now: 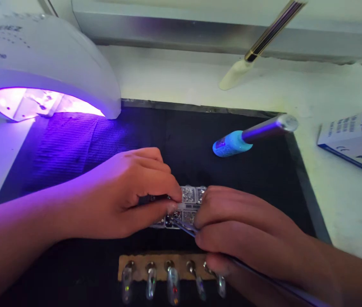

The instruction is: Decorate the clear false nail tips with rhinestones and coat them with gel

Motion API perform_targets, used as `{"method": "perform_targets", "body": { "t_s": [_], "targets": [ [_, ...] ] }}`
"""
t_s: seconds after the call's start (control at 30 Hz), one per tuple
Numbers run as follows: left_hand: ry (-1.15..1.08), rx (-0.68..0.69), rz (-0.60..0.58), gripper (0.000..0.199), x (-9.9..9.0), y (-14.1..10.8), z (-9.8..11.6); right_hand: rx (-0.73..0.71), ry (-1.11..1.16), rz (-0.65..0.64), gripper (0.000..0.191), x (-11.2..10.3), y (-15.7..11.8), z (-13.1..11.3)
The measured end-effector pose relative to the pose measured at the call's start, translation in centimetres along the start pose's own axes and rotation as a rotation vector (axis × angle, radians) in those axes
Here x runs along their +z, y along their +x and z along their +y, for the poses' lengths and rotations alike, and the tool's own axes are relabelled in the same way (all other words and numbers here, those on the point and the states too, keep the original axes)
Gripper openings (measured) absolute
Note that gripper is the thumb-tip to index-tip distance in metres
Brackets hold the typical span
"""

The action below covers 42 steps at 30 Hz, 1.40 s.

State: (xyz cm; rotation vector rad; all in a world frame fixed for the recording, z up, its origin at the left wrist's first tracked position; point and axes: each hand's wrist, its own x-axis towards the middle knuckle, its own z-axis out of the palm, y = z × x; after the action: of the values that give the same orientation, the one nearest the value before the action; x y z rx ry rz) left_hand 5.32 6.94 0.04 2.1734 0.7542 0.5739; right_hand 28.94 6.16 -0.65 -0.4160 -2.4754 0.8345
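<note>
A clear compartment box [189,195] of small rhinestones lies on the black mat, partly hidden by both hands. With thumb and forefinger closed, my left hand [136,192] grips the box near its middle divider. My right hand [241,230] is closed around a pair of metal tweezers [185,227], whose tips reach into a front compartment; whether they hold a stone is too small to tell. Just in front, several shiny false nail tips [173,286] stand on metal holders along a brown strip [142,257].
At the left stands a white nail lamp [56,55], glowing purple over a ridged dark cloth [68,140]. A blue polish bottle [232,144] is on the black mat [181,136]. Farther back is a pale bottle [236,73] with a gold-and-black cap. A white box [356,136] sits right.
</note>
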Motion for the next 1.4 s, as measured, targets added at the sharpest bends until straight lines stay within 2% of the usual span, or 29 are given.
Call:
{"method": "perform_targets", "body": {
  "t_s": [0.07, 0.5, 1.03, 1.27, 1.4],
  "targets": [
    [-0.003, 0.001, 0.001, 0.013, 0.03, -0.03, -0.03, -0.032, 0.007, 0.030, 0.013, 0.08, -0.10, 0.05],
    [0.007, -0.003, -0.031, 0.015, -0.27, 0.18, 0.13, -0.025, 0.031, 0.025, 0.011, 0.00, -0.10, 0.12],
    [-0.003, 0.000, 0.002, 0.015, -0.07, 0.15, -0.02, -0.020, 0.028, 0.037, 0.010, 0.05, -0.12, 0.15],
    [-0.008, 0.013, 0.002, 0.012, -0.23, 0.05, 0.12, -0.005, 0.113, 0.066, 0.012, -0.08, -0.12, 0.25],
    [-0.002, 0.010, -0.017, 0.011, -0.40, 0.07, 0.25, 0.041, 0.086, 0.020, 0.007, -0.21, -0.04, 0.14]
  ]
}}
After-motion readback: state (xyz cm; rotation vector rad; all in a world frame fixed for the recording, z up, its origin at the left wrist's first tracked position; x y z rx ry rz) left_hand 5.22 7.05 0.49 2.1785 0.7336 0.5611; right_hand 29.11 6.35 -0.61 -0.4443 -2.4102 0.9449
